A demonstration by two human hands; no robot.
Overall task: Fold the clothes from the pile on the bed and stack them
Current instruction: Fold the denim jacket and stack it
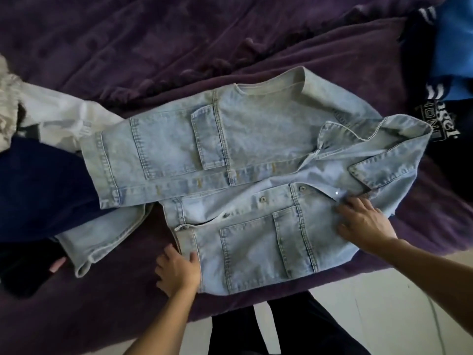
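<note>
On bed [179,47]: one denim jacket [256,139]; left hand [179,271], right hand [363,222] flat, fingers apart.

One denim jacket [256,155] fills mid-frame, showing three metal buttons [262,199], with two hands on it: left hand [179,271] and right hand [363,221]. Three garments lie at the left: white garment [64,119], navy garment [38,188], black garment [23,272]. Two lie at the upper right: blue garment [455,47], black printed garment [435,119].

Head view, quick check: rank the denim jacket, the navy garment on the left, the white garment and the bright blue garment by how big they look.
1. denim jacket, by far.
2. navy garment.
3. white garment and bright blue garment: these look alike, and the frame edge cuts off the blue one, so I leave them unranked.
</note>
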